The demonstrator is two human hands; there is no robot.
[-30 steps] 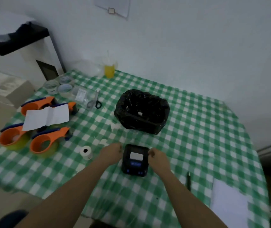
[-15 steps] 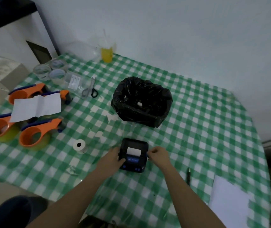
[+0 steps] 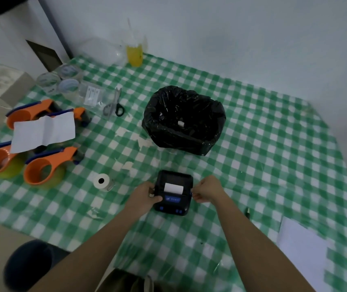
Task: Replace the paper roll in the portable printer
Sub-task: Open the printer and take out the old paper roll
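A small black portable printer (image 3: 173,192) lies flat on the green checked tablecloth (image 3: 263,157), with white paper showing in its top slot and blue buttons along its near edge. My left hand (image 3: 146,194) grips its left side, thumb on the top face. My right hand (image 3: 207,189) pinches its right side with curled fingers. A white paper roll (image 3: 101,182) lies on its side to the left of the printer, apart from both hands.
A bin lined with a black bag (image 3: 184,121) stands just behind the printer. Orange tape dispensers (image 3: 43,169) and a folded paper sheet (image 3: 43,131) lie at the left. Scissors (image 3: 114,103), tape rolls (image 3: 59,81), a yellow drink (image 3: 134,52), a pen (image 3: 248,211) and white paper (image 3: 301,243) surround.
Both hands have closed in on the printer's sides, the left one from beside it to a grip with the thumb on top. The camera has tilted down.
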